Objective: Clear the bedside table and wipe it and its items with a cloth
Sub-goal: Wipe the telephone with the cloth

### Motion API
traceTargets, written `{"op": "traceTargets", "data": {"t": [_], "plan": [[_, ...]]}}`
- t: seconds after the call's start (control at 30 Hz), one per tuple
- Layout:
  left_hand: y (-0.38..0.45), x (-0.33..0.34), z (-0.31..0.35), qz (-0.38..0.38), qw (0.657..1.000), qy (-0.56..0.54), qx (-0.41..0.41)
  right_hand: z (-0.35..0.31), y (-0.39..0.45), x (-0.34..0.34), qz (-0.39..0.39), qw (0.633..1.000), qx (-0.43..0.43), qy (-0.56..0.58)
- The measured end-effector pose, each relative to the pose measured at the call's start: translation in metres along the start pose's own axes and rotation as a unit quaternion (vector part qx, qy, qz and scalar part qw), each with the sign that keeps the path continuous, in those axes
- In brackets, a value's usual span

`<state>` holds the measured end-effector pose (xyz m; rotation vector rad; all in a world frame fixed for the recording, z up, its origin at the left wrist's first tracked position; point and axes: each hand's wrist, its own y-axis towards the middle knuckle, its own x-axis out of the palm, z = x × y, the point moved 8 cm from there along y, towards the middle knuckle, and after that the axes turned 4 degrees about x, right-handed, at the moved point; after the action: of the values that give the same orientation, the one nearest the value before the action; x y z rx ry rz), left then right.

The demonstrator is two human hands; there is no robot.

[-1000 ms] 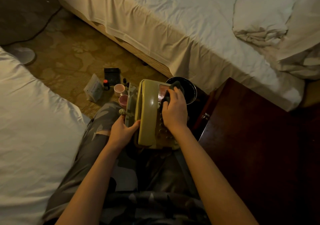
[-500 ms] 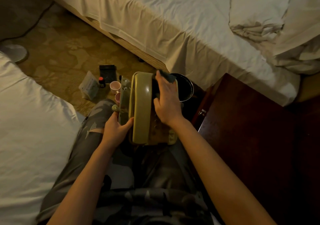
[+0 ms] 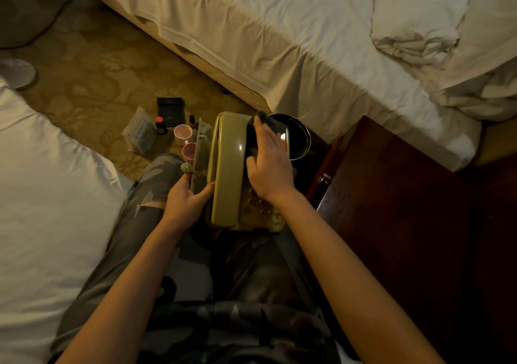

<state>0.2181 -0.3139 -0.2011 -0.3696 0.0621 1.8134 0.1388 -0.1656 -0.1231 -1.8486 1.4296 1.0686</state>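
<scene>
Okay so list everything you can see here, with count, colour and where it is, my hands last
telephone: 1, olive, on lap
cloth: 1, dark, pressed on the telephone's far end
bedside table: 1, dark red-brown, right
bowl: 1, dark, behind telephone
cups: 2, pink, on the carpet
small bottle: 1, dark, red cap, carpet
plastic packet: 1, clear, carpet
black box: 1, carpet
beds: 2, white sheets, ahead and left
left hand: grips telephone's side
right hand: presses the cloth
</scene>
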Motion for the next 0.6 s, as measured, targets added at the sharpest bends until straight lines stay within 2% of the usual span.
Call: {"op": "traceTargets", "data": {"t": [0.23,0.4,0.6], "plan": [[0.002,0.005,-0.012,-0.033,0.997,-0.013,-0.070,-0.005,-0.076,0.025,-0.019,0.999,-0.013,-0.041],[0.005,0.007,-0.015,-0.034,0.996,0.019,-0.084,-0.004,-0.113,0.025,-0.039,0.997,-0.029,-0.062],[0.007,0.012,-0.009,-0.039,0.997,0.006,-0.070,-0.005,-0.068,0.003,-0.049,0.994,-0.029,-0.090]]}}
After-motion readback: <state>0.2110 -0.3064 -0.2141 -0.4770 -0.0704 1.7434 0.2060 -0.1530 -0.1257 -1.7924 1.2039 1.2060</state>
